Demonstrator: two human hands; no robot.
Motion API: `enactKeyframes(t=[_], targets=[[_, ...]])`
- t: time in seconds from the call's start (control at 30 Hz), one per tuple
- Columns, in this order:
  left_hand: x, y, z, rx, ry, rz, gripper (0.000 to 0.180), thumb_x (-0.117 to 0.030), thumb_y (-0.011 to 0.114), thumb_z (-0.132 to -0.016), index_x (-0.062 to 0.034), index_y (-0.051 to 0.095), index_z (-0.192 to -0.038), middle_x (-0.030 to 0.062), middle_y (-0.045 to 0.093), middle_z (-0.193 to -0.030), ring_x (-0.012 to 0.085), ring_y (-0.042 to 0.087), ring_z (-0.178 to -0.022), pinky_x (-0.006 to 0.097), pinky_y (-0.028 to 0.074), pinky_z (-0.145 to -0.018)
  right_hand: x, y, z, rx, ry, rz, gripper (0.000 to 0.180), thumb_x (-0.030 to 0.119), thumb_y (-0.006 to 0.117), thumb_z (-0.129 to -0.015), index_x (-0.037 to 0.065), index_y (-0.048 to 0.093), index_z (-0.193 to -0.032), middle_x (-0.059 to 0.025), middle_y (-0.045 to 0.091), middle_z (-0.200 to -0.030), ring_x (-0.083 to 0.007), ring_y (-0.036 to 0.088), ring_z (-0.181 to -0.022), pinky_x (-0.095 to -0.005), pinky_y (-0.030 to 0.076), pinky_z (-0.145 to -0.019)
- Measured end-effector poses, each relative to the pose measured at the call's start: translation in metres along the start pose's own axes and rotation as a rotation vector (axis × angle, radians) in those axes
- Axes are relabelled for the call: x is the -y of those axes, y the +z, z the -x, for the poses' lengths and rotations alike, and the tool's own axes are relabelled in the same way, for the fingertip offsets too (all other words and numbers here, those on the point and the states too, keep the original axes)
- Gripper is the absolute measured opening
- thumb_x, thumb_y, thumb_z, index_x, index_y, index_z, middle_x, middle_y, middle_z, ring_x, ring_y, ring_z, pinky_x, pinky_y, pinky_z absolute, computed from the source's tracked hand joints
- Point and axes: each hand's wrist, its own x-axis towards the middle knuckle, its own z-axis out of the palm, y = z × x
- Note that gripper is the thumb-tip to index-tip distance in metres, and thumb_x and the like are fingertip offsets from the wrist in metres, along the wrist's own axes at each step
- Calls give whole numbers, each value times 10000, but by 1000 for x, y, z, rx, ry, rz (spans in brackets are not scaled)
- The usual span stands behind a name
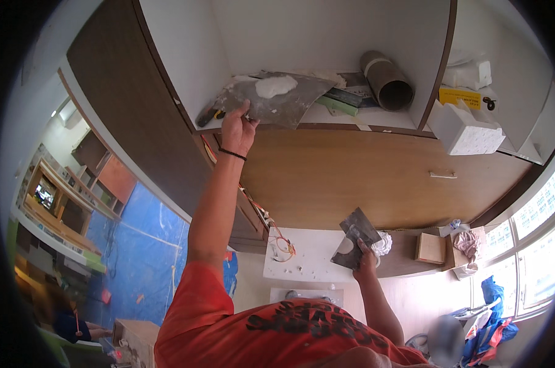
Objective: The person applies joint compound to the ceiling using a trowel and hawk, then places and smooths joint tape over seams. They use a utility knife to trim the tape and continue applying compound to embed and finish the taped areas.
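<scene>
Open cabinet [308, 30] is framing the work. Grey sheet [283, 107] is sitting at its shelf front, resting or lifted: cannot tell. Left hand [237, 130] is pinching its near edge, thumb uppermost. Right hand [366, 262] is gripping a dark flat blade [361, 227], lower, well apart. White mound [276, 86] is lying on the sheet; keeping that level should prevent sliding.

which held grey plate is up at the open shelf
The wide grey plate in the left hand, bearing a white mound; the other grey plate in the right hand sits lower in the picture, below the shelf.
</scene>
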Motion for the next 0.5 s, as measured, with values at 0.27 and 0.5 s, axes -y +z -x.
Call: enactKeyframes(t=[0.27, 0.5], targets=[[-9, -15, -6, -53, -192, -507, 256, -167, 653, -1017, -22, 589, -1218, 107, 646, -1172, 237, 666, -995, 416, 608, -841, 4, 15, 15, 69, -100, -18, 352, 173, 660, -982, 81, 590, -1315, -87, 690, -1195, -260, 713, -1023, -439, 605, -880], [-37, -27, 20, -45, -232, -410, 322, -186, 640, -1028, -22, 558, -1293, 90, 641, -1199, 244, 654, -1061, 429, 605, -926, 32, 66, 39, 124, -66, 36, 311, 188, 643, -992, 67, 613, -1276, -89, 706, -1140, -250, 717, -978, -424, 608, -847]])
